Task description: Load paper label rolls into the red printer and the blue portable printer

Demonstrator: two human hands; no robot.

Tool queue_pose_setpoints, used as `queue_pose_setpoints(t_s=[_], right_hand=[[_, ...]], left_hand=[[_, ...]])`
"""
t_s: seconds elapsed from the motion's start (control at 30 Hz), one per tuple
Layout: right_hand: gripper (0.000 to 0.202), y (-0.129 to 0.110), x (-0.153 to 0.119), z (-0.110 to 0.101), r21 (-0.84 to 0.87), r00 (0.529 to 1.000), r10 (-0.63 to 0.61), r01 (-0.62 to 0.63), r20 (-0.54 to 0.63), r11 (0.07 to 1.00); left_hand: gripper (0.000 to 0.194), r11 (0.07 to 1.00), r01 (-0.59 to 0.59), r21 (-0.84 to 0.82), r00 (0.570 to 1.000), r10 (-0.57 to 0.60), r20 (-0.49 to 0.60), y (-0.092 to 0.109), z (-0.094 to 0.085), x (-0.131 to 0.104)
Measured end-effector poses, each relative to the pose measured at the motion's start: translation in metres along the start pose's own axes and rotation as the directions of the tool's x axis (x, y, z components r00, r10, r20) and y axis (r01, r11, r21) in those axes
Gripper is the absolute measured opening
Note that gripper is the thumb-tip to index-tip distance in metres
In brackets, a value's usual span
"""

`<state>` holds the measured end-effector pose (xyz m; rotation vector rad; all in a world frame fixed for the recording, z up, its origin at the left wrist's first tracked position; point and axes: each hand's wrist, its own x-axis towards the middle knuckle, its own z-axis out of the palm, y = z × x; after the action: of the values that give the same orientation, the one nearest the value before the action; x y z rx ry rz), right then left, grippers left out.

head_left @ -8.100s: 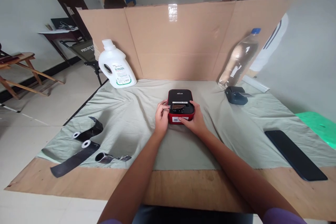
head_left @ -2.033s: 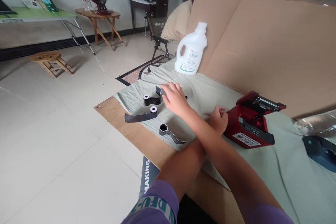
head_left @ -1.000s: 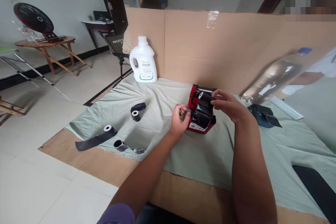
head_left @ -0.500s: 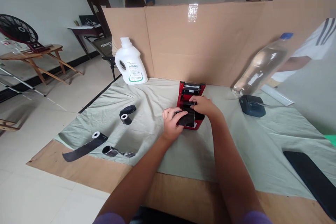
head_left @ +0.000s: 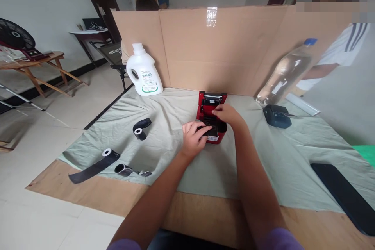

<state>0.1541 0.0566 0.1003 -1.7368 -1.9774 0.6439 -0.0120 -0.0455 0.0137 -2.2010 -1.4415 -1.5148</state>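
A red receipt printer [head_left: 223, 137] stands on the cloth with its lid [head_left: 212, 99] raised. Across its front lies a black strip of paper [head_left: 213, 131]. My left hand [head_left: 194, 136] is closed on that strip at the printer's left front, thumb on top. On the other side, my right hand [head_left: 227, 114] reaches over the printer's right edge. Its thumb and forefinger come together near the lid's base, and what lies between them is too small to make out. The inside of the printer is partly covered by the hands and the strip.
Black paper rolls [head_left: 140, 134] lie on the left of the cloth. A white detergent bottle [head_left: 145, 74] and a clear plastic bottle [head_left: 285, 72] stand before a cardboard panel [head_left: 205, 54]. On the right are a tape dispenser [head_left: 277, 116] and a dark phone [head_left: 341, 193]. A person's sleeve [head_left: 348, 47] shows behind.
My right hand has lifted slightly out of the printer toward the lid. The black strip now lies lower and flatter over the front, uncovering a white label. The view has shifted slightly.
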Motion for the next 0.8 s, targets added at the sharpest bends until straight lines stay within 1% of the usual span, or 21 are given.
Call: queue_pose_setpoints(t_s=[0.03, 0.07, 0.1, 0.17, 0.2, 0.27, 0.33, 0.4, 0.47, 0.53, 0.63, 0.8], right_hand=[[0.021, 0.005, 0.001, -0.006, 0.072, 0.999, 0.020, -0.018, -0.025, 0.997], [0.027, 0.010, 0.002, -0.011, 0.135, 0.996, 0.042, -0.031, -0.080, 0.990], [0.030, 0.013, 0.002, -0.014, 0.190, 0.986, 0.056, -0.025, -0.159, 0.981], [0.036, 0.019, 0.004, -0.017, 0.305, 0.950, 0.045, 0.053, -0.308, 0.951], [0.041, 0.020, 0.005, -0.016, 0.369, 0.940, 0.029, 0.106, -0.341, 0.923], [0.053, 0.021, 0.007, -0.010, 0.491, 0.941, 0.004, 0.173, -0.338, 0.854], [0.059, 0.022, 0.010, -0.005, 0.565, 0.945, 0.014, 0.182, -0.325, 0.805], [0.059, 0.023, 0.012, -0.001, 0.589, 0.941, 0.019, 0.196, -0.339, 0.784], [0.055, 0.024, 0.012, -0.001, 0.593, 0.936, 0.004, 0.219, -0.351, 0.775], [0.050, 0.025, 0.011, -0.003, 0.595, 0.935, -0.004, 0.229, -0.354, 0.770], [0.040, 0.026, 0.007, -0.007, 0.598, 0.938, -0.016, 0.234, -0.346, 0.766], [0.031, 0.023, -0.003, -0.013, 0.607, 0.956, -0.044, 0.219, -0.290, 0.764]], left_hand=[[0.034, 1.000, -0.009, 0.008, 1.000, 0.009, 0.021, 0.000, 0.000, 0.000], [0.033, 1.000, -0.019, 0.016, 0.999, 0.018, 0.039, 0.000, -0.001, 0.000], [0.032, 0.999, -0.031, 0.022, 0.998, 0.030, 0.051, 0.000, -0.002, 0.000], [0.030, 0.998, -0.066, 0.023, 0.997, 0.065, 0.052, 0.001, -0.003, 0.001], [0.030, 0.996, -0.090, 0.023, 0.995, 0.089, 0.051, 0.003, -0.005, 0.002], [0.030, 0.987, -0.159, 0.030, 0.986, 0.157, 0.060, 0.006, -0.008, 0.005], [0.030, 0.969, -0.242, 0.057, 0.967, 0.236, 0.101, 0.010, -0.013, 0.008], [0.031, 0.945, -0.314, 0.093, 0.942, 0.297, 0.158, 0.014, -0.017, 0.011], [0.032, 0.927, -0.357, 0.117, 0.923, 0.331, 0.193, 0.017, -0.019, 0.012], [0.033, 0.919, -0.374, 0.126, 0.919, 0.350, 0.181, 0.018, -0.019, 0.012], [0.031, 0.925, -0.358, 0.126, 0.931, 0.342, 0.128, 0.018, -0.020, 0.009], [0.029, 0.937, -0.332, 0.107, 0.941, 0.321, 0.110, 0.016, -0.025, 0.005]])
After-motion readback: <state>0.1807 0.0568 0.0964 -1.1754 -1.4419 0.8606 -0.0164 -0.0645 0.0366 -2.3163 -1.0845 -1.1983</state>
